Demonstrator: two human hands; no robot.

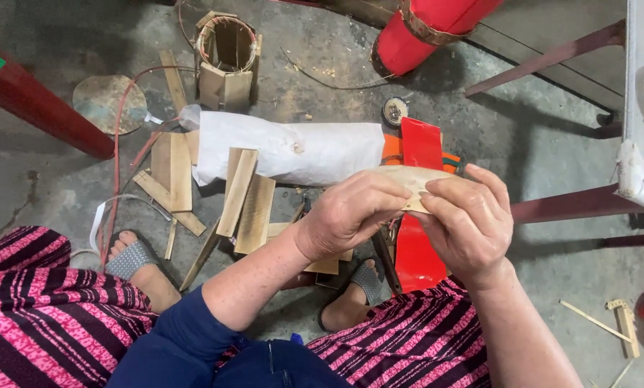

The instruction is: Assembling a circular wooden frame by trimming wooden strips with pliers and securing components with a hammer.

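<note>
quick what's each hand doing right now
left hand: closed on the thin wooden strip
right hand: closed on the same strip, red sheet behind it

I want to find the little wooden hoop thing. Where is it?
In the head view the wooden hoop frame stands on the concrete floor at upper left, just beyond the white sack, far from both hands.

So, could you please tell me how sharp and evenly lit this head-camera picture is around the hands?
Head view: soft, even light, with no glare on the glossy red sheet; the left hand, right hand and pale flat bamboo strip are in focus; faint shadows lie under the wooden slats; straight edges bend slightly toward the frame borders.
</note>
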